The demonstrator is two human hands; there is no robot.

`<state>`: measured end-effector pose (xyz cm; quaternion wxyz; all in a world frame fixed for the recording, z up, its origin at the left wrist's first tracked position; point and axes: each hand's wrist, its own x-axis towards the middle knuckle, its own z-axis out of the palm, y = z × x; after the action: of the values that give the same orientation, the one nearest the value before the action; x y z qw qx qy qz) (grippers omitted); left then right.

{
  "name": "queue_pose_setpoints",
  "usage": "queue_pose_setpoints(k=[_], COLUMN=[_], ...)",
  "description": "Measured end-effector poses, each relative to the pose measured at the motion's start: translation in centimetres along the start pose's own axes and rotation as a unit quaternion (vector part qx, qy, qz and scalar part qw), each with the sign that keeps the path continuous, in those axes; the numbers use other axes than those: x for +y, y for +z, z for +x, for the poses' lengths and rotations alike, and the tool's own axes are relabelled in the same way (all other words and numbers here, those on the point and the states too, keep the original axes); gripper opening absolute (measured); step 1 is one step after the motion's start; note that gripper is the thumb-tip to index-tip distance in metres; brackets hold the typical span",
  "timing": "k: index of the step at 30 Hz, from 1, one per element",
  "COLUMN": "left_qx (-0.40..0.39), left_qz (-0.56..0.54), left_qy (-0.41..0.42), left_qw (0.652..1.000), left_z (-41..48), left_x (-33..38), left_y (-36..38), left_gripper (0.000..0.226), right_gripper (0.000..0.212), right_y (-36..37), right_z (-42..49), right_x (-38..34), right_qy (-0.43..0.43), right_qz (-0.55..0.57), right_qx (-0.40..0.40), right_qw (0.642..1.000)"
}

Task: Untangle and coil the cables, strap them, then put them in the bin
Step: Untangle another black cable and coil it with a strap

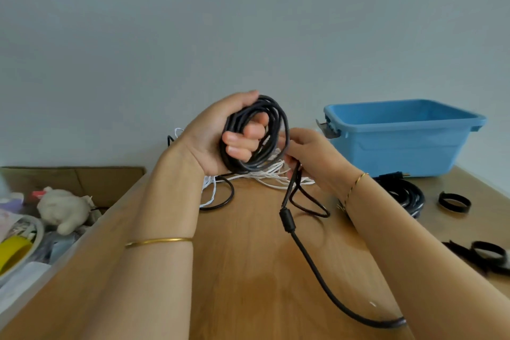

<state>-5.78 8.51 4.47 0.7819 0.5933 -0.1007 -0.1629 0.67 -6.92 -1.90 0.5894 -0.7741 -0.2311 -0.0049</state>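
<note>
Gripping black cable coil (277, 116), left hand (209, 132).

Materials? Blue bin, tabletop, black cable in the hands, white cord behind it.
Blue bin: moulded plastic by the look, with smooth uniform colour and a thick rolled rim.
Tabletop: wood or wood-look laminate, with grain lines and a slight sheen; cannot tell which.
Black cable: rubbery or PVC jacket, matte, bends freely into loops.
White cord: seems twisted fibre or paper twine, since a spiral texture shows; unsure.
</note>
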Motion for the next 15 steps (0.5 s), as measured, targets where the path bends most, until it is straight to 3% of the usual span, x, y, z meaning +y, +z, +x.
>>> queue_pose_setpoints(k=[4, 6, 9, 11, 15], left_qx=[0.049, 0.081, 0.081, 0.082, 0.166], left_qz=[-0.109, -0.117, -0.170, -0.207, -0.159], left_qy=[0.074, 0.130, 0.207, 0.247, 0.304], left_qw=[0.990, 0.981, 0.960, 0.943, 0.925], left_z=[0.4, 0.6, 0.6, 0.7, 1.5], left_x=[0.1, 0.1, 0.2, 0.2, -0.2], left_y=[-0.7, -0.8, -0.9, -1.1, -1.8], left_gripper=[0.043, 0.050, 0.030, 0.015, 0.021], right_gripper=[0.007, 0.013, 0.026, 0.024, 0.021], right_y=[0.4, 0.5, 0.7, 0.7, 0.4], right_z=[-0.2, -0.3, -0.7, -0.9, -1.0], right_x=[-0.6, -0.7, -0.5, -0.9, -1.7], right_qy=[0.033, 0.052, 0.091, 0.085, 0.016], right_qz=[0.039, 0.010, 0.019, 0.034, -0.073], right_qx=[-0.097, -0.154, -0.223, -0.245, -0.242], right_qw=[0.994, 0.987, 0.970, 0.965, 0.967])
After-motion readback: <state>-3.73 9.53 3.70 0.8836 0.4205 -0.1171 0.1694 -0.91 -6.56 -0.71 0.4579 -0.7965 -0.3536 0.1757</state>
